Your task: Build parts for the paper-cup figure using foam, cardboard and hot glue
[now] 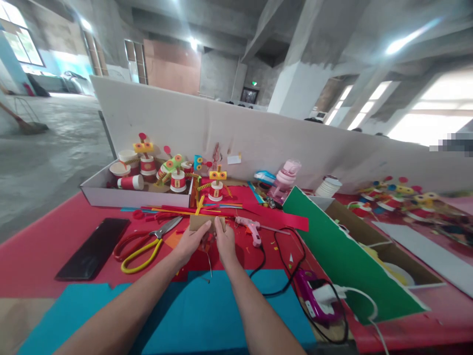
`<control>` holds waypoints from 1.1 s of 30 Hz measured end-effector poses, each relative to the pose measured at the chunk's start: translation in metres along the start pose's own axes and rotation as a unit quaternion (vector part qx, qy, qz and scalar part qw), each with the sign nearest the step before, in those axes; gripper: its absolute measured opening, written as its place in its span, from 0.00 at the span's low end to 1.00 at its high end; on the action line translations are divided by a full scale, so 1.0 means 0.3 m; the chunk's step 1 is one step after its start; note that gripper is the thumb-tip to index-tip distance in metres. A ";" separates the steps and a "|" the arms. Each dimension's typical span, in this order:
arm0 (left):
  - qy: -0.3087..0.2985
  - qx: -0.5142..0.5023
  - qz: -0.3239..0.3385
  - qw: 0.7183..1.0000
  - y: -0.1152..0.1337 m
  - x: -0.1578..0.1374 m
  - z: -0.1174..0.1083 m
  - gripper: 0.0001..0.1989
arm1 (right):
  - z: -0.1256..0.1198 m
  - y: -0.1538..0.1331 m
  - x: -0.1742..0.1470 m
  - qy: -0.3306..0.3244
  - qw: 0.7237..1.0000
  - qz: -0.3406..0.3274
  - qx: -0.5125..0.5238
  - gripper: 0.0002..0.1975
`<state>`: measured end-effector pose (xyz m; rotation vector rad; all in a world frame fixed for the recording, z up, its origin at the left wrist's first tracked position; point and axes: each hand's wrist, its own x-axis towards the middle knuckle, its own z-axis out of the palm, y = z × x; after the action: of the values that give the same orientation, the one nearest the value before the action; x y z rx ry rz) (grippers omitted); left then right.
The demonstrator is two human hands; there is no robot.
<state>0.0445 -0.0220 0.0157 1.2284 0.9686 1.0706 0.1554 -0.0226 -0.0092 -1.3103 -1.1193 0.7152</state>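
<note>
- Brown rectangular cardboard piece [198,222]: held in both hands at the middle of the worktop, just right of the scissor blades and left of the glue gun.
- Left hand [195,240]: its thumb presses on the near face of the cardboard, closed in a pinch; the other fingers are mostly hidden.
- Right hand [225,241]: its thumb lies on the cardboard close beside the left thumb, likewise pinched; how its remaining fingers sit underneath, I cannot tell.
- Narrow yellow strip [200,203]: shows just beyond the cardboard's far edge; whether it is attached, I cannot tell.
- Metal-bladed scissors with red and yellow handles [157,243]: lying left of the hands, blades pointing toward the far right.
- Flat black smartphone [92,249]: left of the scissors, on the red table covering [33,241].
- Pink glue gun [252,230]: lying right of the hands, a black cord trailing from its handle.
- White open box [136,198]: at the far left, holding red-and-white paper-cup figures.
- Yellow-headed paper-cup figure [216,190]: standing upright beyond the cardboard, with springy folded arms.
- Bright blue sheet [192,315]: spread beneath the forearms.
</note>
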 end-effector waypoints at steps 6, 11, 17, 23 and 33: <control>-0.028 -0.048 0.021 0.998 -0.005 0.021 -0.027 0.22 | 0.002 -0.004 0.002 -0.005 0.996 0.059 0.074 0.23; -0.017 0.034 0.023 0.999 -0.011 0.017 -0.017 0.23 | -0.006 0.002 0.005 0.011 0.999 0.002 -0.040 0.24; 0.051 0.217 0.144 0.964 -0.022 -0.001 -0.006 0.17 | -0.021 -0.004 0.002 0.001 0.980 -0.086 -0.179 0.26; 0.059 0.408 0.166 0.896 -0.026 -0.023 0.000 0.13 | -0.032 -0.014 -0.016 -0.013 0.949 -0.116 -0.293 0.25; 0.002 0.002 0.050 0.999 0.005 -0.011 0.022 0.22 | 0.017 0.050 0.011 -0.019 0.997 -0.001 0.080 0.23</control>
<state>0.0499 -0.0268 0.0179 1.2901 0.9211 1.1511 0.1544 -0.0151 -0.0235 -1.1646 -1.0718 0.8145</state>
